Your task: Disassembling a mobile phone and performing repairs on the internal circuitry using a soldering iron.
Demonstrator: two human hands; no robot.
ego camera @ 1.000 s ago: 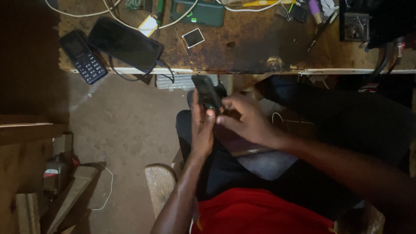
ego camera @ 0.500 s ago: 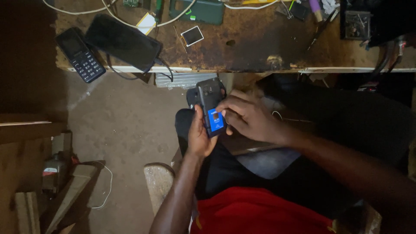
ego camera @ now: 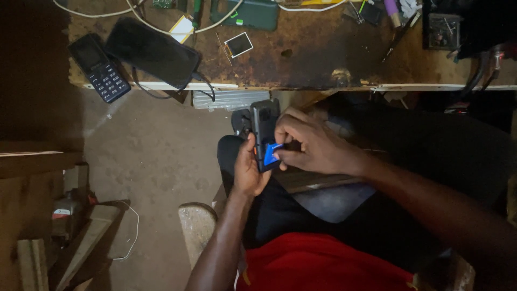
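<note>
Below the bench's front edge: open phone serviced over the lap.
Left hand clasps the phone; right hand's fingers pinch a blue card partly seated; back cover not yet refitted.

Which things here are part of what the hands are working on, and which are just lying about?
In hand:
- left hand, holding the small dark phone
- right hand, fingers on the blue piece at the phone's lower part

Lying about on the workbench:
- keypad phone
- black flat device with cable
- green case
- small square screen part
</note>
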